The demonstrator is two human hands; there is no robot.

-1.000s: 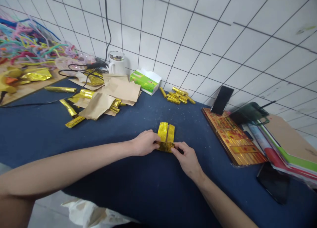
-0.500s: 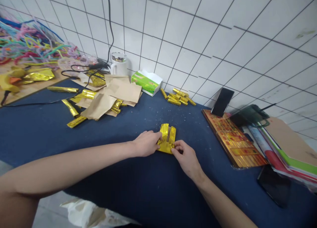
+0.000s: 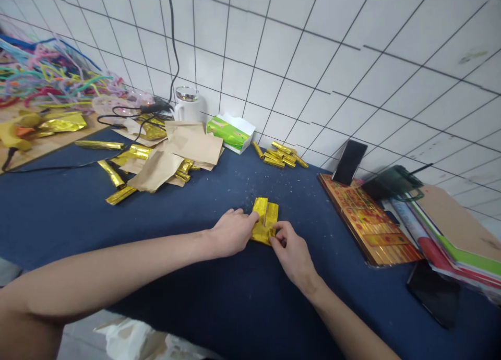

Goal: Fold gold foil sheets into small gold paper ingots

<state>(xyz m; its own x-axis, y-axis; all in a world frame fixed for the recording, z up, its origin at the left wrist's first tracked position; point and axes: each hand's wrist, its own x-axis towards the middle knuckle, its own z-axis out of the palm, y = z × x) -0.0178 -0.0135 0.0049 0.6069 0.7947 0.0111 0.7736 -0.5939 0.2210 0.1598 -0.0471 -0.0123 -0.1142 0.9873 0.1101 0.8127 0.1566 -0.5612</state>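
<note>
A folded sheet of gold foil paper (image 3: 260,234) lies on the dark blue tabletop (image 3: 219,193), with two upright flaps along its far side and a narrow gap between them. My left hand (image 3: 235,231) grips its left side, thumb on the foil and fingers curled. At the right edge, my right hand (image 3: 288,245) pinches the lower right corner between thumb and fingertips. Behind it, near the wall, lies a small pile of rolled gold pieces (image 3: 279,155).
Brown paper sheets (image 3: 156,167) and gold rolls lie at the left, near a white mug (image 3: 188,105) and a green tissue pack (image 3: 230,132). On the right are a leaning phone (image 3: 349,162), a red-gold packet (image 3: 371,222), folders (image 3: 457,229) and a dark device (image 3: 433,294).
The gap between the foil's two flaps looks narrower. My left thumb has moved slightly right over the foil, and the camera view has shifted a little.
</note>
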